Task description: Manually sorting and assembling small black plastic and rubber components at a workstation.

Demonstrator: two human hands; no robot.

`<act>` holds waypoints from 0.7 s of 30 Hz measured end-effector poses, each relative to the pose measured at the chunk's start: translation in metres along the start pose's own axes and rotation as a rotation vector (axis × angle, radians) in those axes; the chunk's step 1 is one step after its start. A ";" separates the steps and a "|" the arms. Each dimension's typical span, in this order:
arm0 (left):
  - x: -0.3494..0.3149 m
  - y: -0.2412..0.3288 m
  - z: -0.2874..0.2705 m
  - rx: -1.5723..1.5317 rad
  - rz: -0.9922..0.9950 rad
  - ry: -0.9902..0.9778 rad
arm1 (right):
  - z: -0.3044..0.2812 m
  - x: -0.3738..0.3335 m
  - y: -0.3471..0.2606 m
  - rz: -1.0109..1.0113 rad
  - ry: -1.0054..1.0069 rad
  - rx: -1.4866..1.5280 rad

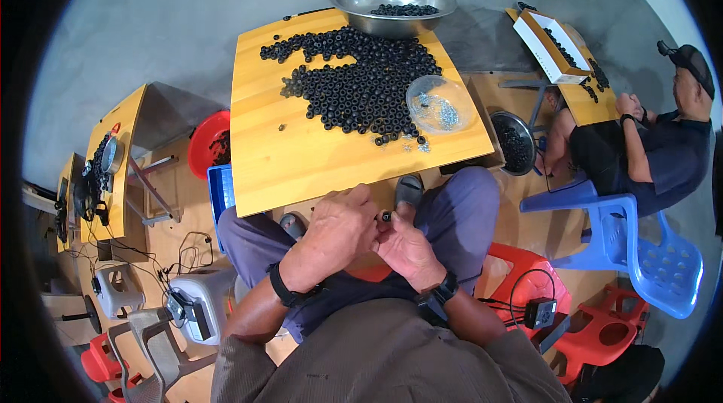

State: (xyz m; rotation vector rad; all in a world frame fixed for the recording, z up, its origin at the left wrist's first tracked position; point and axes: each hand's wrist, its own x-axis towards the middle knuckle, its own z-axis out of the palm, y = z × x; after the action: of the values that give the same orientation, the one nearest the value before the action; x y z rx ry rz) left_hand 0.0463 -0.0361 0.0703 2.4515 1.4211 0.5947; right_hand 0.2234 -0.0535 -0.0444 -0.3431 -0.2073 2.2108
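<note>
Both of my hands are held together above my lap, just in front of the yellow table (279, 169). My right hand (410, 250) pinches a small black round part (386, 216) with a hole in its end, between thumb and fingers. My left hand (337, 226) is closed, its fingers curled inward against the right fingertips. What the left fingers hold, if anything, is hidden behind the back of that hand. A wide spread of similar black round parts (354, 90) covers the table's middle and far side. A clear plastic bowl (416, 118) with small silvery pieces sits at the right edge.
A steel basin (361, 0) with more black parts stands at the far edge. A red basin (199, 151) and blue crate (221, 199) are on the left. A co-worker (640, 132) sits at another table on the right, on a blue chair (617, 245). Cables (143, 256) lie left.
</note>
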 end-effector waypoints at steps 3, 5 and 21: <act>-0.004 -0.006 0.012 -0.133 -0.020 0.067 | -0.006 0.000 0.000 0.032 0.009 0.020; -0.009 -0.008 0.011 -0.277 -0.065 0.095 | -0.008 -0.002 0.000 0.067 0.007 0.026; -0.030 -0.012 0.055 -1.314 -0.288 0.313 | 0.014 -0.004 0.003 0.065 0.024 0.023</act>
State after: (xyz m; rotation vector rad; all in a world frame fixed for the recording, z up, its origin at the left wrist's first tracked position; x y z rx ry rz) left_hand 0.0492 -0.0565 0.0100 1.1294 0.8985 1.3133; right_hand 0.2189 -0.0593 -0.0308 -0.3684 -0.1601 2.2698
